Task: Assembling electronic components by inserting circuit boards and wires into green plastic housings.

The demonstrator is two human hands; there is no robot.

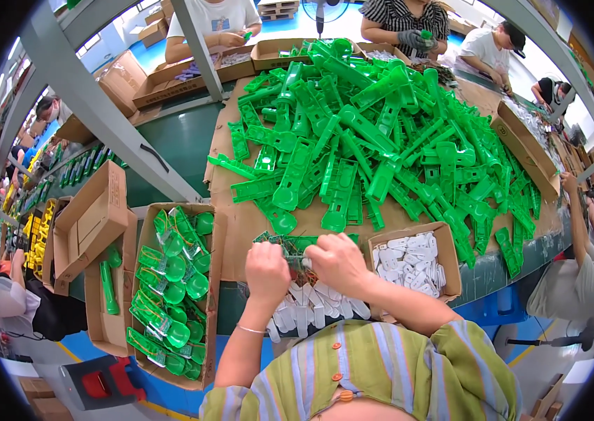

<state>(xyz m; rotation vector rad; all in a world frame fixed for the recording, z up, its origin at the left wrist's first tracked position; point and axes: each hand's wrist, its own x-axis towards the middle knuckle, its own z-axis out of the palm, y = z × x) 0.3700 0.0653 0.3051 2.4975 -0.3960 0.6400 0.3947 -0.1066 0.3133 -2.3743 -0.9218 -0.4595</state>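
My left hand (267, 274) and my right hand (340, 264) are close together at the front edge of the bench, both with fingers closed. Between them they grip a green plastic part (295, 247), with something thin and dark along it; the fingers hide most of its detail. Just below the hands, a row of flat white plastic pieces (314, 307) lies along the edge. Ahead of them rises a big heap of long green plastic parts (353, 140) with rounded, spoon-like ends. To the right stands a cardboard box of white pieces (409, 265).
At my left, a long cardboard box (217, 281) holds green parts with thin wires. Beside it a carton (104, 319) contains a loose green part, and another carton (90, 219) leans behind. A grey metal post (111, 116) crosses at left. Several people work around the bench.
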